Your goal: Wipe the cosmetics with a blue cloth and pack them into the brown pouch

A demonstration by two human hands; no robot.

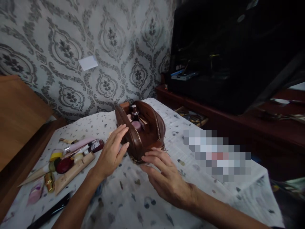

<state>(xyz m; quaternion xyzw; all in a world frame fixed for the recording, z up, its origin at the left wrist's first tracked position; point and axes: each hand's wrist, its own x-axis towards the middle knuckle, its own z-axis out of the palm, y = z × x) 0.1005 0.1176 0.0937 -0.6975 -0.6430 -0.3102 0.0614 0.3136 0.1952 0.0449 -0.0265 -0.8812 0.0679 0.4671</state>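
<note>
Patterned wall (111,38): rises behind everything.
Black screen (214,57): stands off to the right.
Tabletop (128,203): white, small-printed; a pixelated patch (219,156) covers part of its right side.
Brown bag (149,139): midway across, unzipped, cosmetics (136,124) inside.
Right hand (166,176): loosely open, empty, fingertips at the bag's near end.
Left hand (113,151): likewise, at its left side.
Beige tube (75,171): heaped among more make-up (64,165), the left arm (83,189) between it and the bag.

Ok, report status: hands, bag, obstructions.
Left hand and right hand open, at brown bag. Unzipped, small items inside. Loose cosmetics on left, not in the way.
</note>
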